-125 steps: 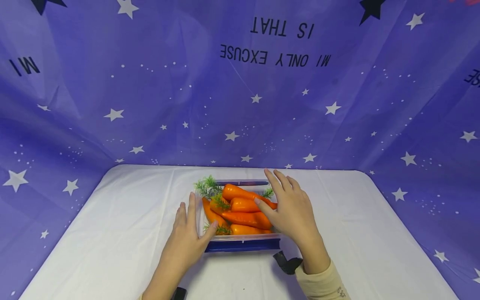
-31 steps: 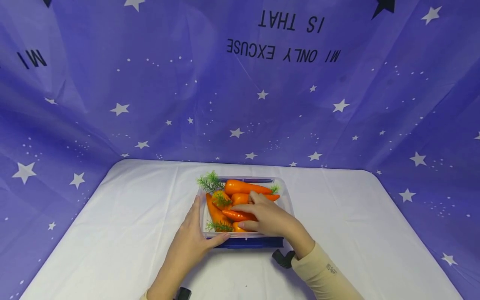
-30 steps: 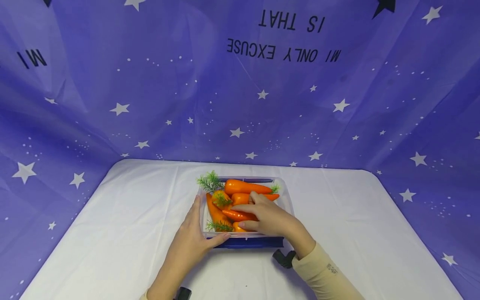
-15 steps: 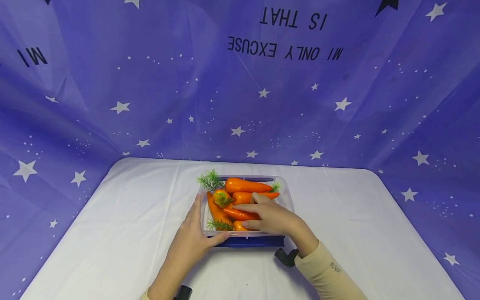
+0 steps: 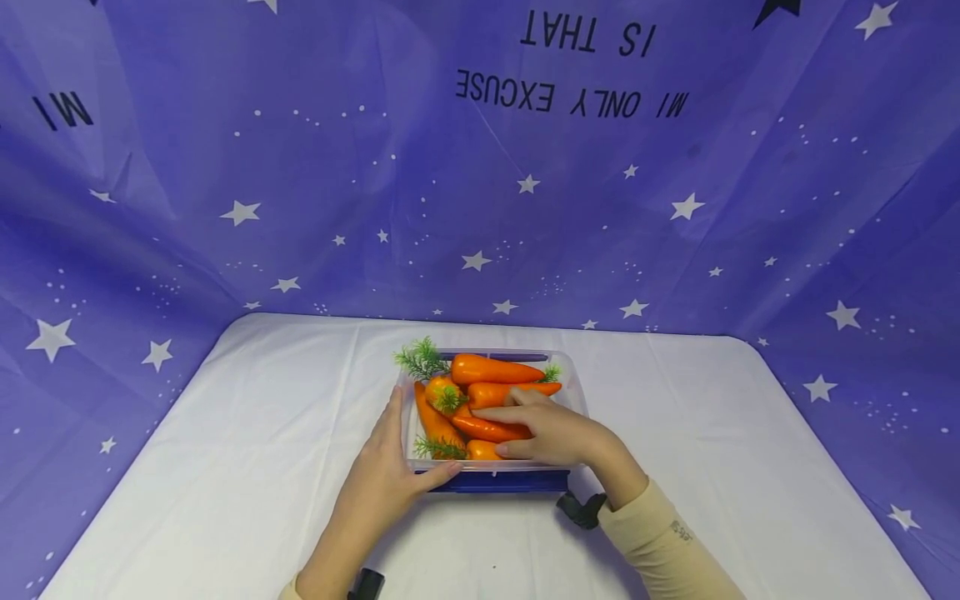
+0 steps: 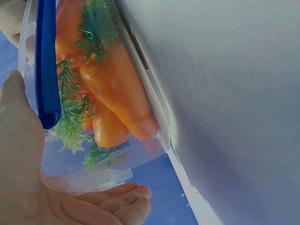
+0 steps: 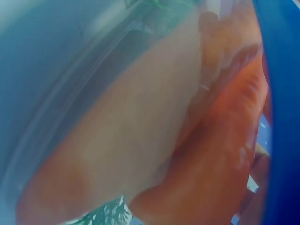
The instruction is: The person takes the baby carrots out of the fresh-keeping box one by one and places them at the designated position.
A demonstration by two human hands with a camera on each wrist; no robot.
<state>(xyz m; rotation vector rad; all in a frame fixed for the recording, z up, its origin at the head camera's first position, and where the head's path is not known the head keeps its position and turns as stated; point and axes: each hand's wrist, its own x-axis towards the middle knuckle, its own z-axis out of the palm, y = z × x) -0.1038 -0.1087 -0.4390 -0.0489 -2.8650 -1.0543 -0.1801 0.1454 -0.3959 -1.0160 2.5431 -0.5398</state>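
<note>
A clear plastic container [image 5: 581, 392] with blue side clips [image 5: 510, 482] stands on the table, filled with several glossy orange toy carrots with green fronds. My left hand [image 5: 386, 458] holds its left end, thumb on the front rim and fingers along the side wall. Reaching in from the right, my right hand [image 5: 551, 429] grips a red-orange carrot [image 5: 480, 427] whose tip points left; the thumb lies over a lighter carrot [image 5: 482, 450] at the front. The left wrist view shows carrots [image 6: 117, 84] through the wall. In the blurred right wrist view, a carrot [image 7: 211, 168] fills the middle.
A white cloth covers the table [image 5: 247, 467], with a purple star-printed curtain [image 5: 337, 192] behind and at the sides. Black straps or mounts [image 5: 581, 510] hang near both wrists. Green fronds [image 5: 422, 358] stick out over the container's back left corner.
From above the container, my right hand came down among the carrots, then shifted slightly right with the red-orange carrot. My left hand closed in on the container's left end and stays there.
</note>
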